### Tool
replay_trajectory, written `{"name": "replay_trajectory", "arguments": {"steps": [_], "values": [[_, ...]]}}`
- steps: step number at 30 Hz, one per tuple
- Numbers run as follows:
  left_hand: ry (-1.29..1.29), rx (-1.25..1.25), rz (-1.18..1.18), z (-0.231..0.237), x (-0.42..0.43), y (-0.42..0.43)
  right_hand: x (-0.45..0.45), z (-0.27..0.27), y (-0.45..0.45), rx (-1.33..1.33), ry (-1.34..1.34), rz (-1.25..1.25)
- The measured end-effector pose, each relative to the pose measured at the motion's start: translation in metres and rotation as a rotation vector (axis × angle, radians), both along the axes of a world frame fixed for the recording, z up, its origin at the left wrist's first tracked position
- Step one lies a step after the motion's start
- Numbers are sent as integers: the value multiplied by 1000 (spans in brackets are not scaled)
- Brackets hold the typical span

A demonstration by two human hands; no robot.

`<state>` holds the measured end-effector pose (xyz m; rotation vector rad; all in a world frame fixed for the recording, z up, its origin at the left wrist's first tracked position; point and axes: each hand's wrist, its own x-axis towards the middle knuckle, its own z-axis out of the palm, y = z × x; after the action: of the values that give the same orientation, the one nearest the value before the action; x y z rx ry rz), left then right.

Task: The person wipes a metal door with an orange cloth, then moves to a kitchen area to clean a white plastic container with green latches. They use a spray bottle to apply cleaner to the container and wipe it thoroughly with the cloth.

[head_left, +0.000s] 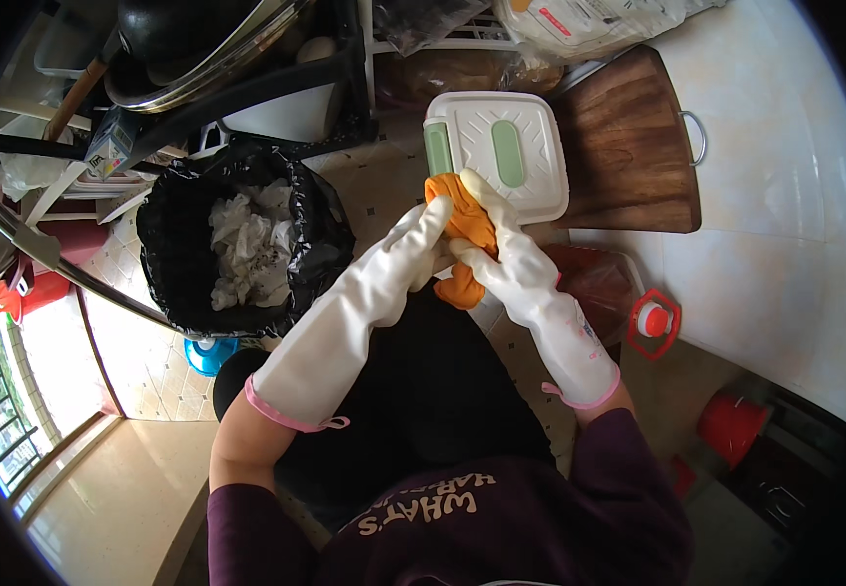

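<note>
Both my hands wear long white rubber gloves with pink cuffs. Between them is a bunched orange cloth (pixel 472 222), with one end hanging down toward my lap. My left hand (pixel 423 238) grips the cloth from the left, its thumb pressed on top. From the right, my right hand (pixel 500 245) pinches the same cloth between thumb and fingers. Just beyond my fingertips stands a lidded white storage box (pixel 470 121) with a green latch and a green oval on its lid. The cloth covers the box's near left corner in this view.
Left of my arms stands a trash bin lined with a black bag (pixel 320 234), holding crumpled tissue (pixel 251 245). A wooden cutting board (pixel 624 146) leans by the tiled wall at right. A red-capped jug (pixel 653 322) is below it. Pans (pixel 181 51) fill a rack at upper left.
</note>
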<state>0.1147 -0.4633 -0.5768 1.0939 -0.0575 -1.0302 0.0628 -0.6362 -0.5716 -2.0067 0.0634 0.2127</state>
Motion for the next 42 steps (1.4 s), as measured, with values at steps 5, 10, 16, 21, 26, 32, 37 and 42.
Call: {"name": "replay_trajectory", "arguments": {"steps": [5,10,16,21,26,32,37,42], "values": [[-496,666,109,-10,13,1,8,-7,-69,-306,-371,-207],[-44,489,115,-74,22,-14,7,-59,-130,-623,-173,-155],[-95,581,-55,-94,31,-22,6,-60,-126,-711,-207,-42],[-115,567,-78,-95,30,-23,11,-65,-76,-543,-278,250],[68,511,115,-99,29,-16,41,-29,-10,-379,347,63],[-192,495,-25,-120,30,-14,9,-23,-87,-822,28,190],[-445,689,-42,-110,27,-22,16,-25,-105,-1022,26,62],[-279,539,-18,-124,26,-27,19,-51,-53,-604,-178,269]]}}
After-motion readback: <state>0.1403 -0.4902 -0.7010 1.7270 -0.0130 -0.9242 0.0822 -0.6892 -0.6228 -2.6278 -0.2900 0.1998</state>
